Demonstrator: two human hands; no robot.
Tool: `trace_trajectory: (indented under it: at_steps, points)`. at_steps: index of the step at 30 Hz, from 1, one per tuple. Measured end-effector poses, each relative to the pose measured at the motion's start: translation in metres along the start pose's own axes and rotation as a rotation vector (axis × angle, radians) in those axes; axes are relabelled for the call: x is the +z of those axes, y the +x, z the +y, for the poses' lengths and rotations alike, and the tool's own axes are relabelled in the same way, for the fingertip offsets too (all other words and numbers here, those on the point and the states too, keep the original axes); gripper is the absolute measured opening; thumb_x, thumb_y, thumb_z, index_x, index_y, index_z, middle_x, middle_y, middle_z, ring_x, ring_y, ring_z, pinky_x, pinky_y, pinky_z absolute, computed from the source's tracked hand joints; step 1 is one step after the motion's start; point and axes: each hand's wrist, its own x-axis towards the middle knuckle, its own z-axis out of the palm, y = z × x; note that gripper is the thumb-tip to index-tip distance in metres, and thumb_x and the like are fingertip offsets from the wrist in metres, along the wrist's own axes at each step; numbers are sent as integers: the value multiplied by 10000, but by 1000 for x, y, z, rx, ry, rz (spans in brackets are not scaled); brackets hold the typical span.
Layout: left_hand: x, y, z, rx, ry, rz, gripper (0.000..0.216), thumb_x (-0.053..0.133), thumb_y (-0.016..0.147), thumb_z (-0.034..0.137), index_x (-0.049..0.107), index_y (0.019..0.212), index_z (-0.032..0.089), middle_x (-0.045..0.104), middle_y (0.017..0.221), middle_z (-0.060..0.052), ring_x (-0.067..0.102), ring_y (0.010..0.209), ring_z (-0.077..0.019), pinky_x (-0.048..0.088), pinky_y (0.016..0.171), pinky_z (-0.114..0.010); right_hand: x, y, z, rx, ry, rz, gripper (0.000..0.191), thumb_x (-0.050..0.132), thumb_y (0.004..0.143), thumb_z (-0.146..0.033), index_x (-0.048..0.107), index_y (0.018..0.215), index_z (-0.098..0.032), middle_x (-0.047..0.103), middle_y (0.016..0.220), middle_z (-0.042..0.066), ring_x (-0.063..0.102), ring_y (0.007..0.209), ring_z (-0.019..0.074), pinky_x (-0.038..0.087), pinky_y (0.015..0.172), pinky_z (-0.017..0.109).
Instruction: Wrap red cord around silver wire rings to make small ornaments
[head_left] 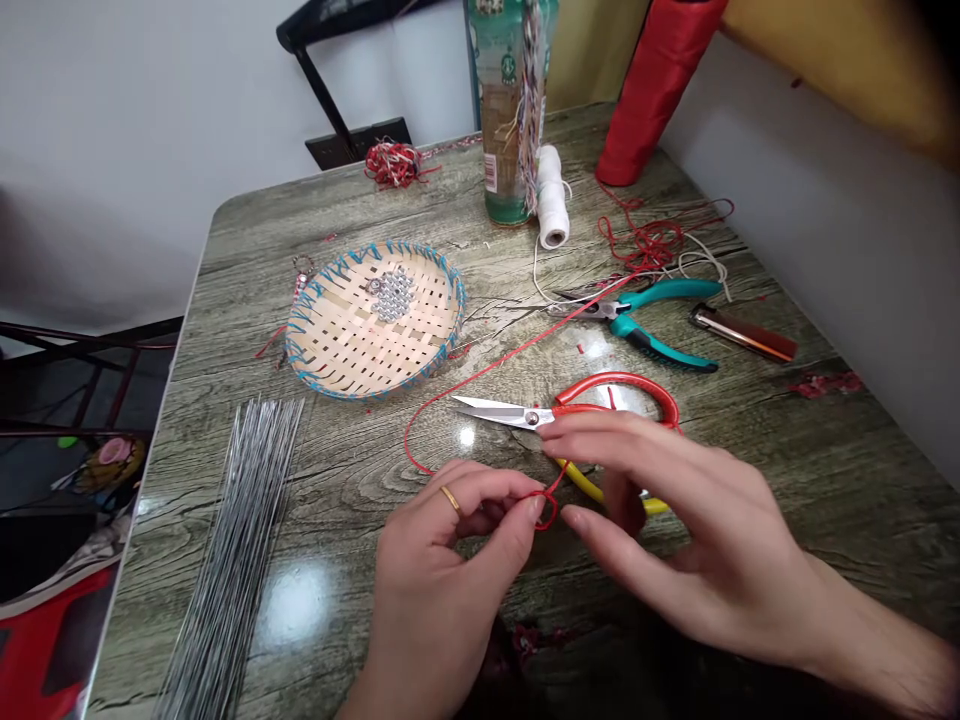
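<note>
My left hand, with a gold ring on it, pinches a small loop of red cord between thumb and forefinger near the table's front edge. The red cord runs from there in a curve up toward the red tangle at the back right. My right hand hovers just right of the loop, its fingers spread and stretched toward it, its thumb under them. Beneath my right hand lie scissors with red and yellow handles, blades pointing left.
A woven basket with blue trim holds a small silver mesh piece. A bundle of thin metal wires lies at the left front. Teal pliers, a lighter, a white thread spool, a green bottle and a red roll stand farther back.
</note>
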Motion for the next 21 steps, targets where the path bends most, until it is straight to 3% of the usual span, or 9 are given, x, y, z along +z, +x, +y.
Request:
trace_trajectory:
  at_steps: [3, 6, 11, 17, 21]
  points:
    - [-2, 0, 0, -12, -13, -22, 184, 666, 707, 82, 723, 717, 257, 701, 672, 49, 627, 613, -89, 497, 551, -143, 0, 4, 2, -14, 49, -85, 206, 550, 855, -131, 557, 1042, -217, 655, 943, 29, 613, 808, 141, 485, 713, 254]
    - [-3, 0, 0, -50, -56, -67, 185, 685, 694, 84, 723, 711, 264, 703, 652, 59, 635, 593, -79, 501, 548, -126, -3, 8, 3, -9, 48, -120, 83, 515, 876, -118, 544, 873, -196, 603, 805, 5, 568, 745, 121, 441, 664, 240]
    - [-1, 1, 0, -116, -93, -111, 173, 711, 650, 76, 713, 701, 241, 710, 652, 42, 655, 590, -96, 522, 544, -143, -7, 9, -2, 70, 117, -158, 116, 474, 896, -133, 486, 800, -198, 542, 745, -17, 506, 692, 104, 385, 626, 226]
    - [0, -1, -2, -103, -37, -119, 146, 682, 673, 72, 687, 667, 218, 703, 638, 29, 645, 570, -109, 519, 543, -175, -5, 10, -3, 326, 312, -233, 185, 443, 928, -272, 504, 767, -204, 523, 707, -24, 477, 665, 112, 365, 595, 226]
    - [1, -2, -4, 7, -39, -48, 149, 670, 711, 79, 674, 685, 225, 683, 676, 33, 630, 637, -106, 500, 597, -180, 0, 12, 3, 502, 477, -290, 219, 475, 907, -321, 508, 734, -190, 474, 639, -30, 451, 600, 108, 337, 536, 224]
